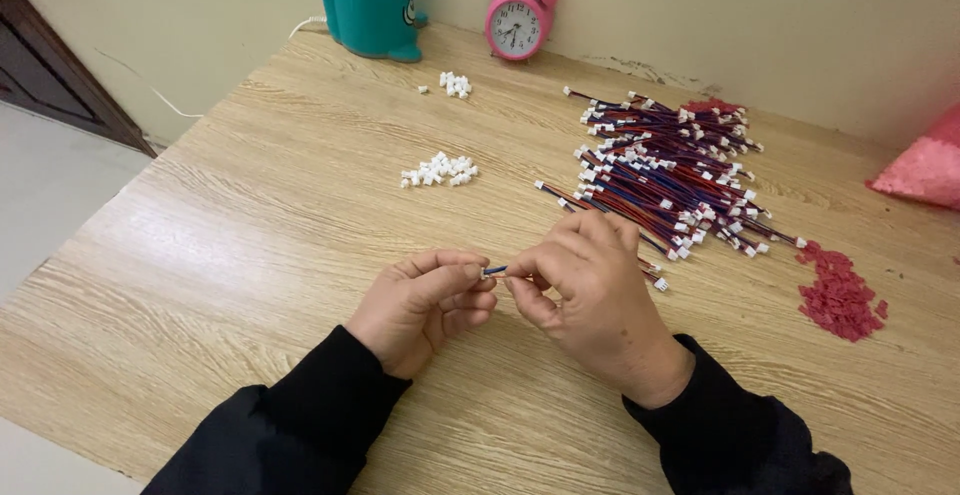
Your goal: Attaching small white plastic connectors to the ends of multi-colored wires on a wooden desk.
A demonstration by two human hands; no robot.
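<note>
My left hand (425, 303) and my right hand (592, 290) meet above the wooden table (250, 255), both in black sleeves. Between their fingertips I pinch a short red-and-blue wire lead (494, 271); its other end with a white connector (660, 283) sticks out past my right hand. My left fingers close on the near tip of the lead. Whether they also hold a small white connector I cannot tell. A large pile of similar wire leads (665, 170) lies just beyond my right hand.
Two small heaps of white plastic connectors (438, 170) (456, 84) lie further back. Red plastic bits (838, 293) are scattered at right, near a pink bag (925, 170). A pink alarm clock (518, 17) and a teal container (370, 3) stand by the wall.
</note>
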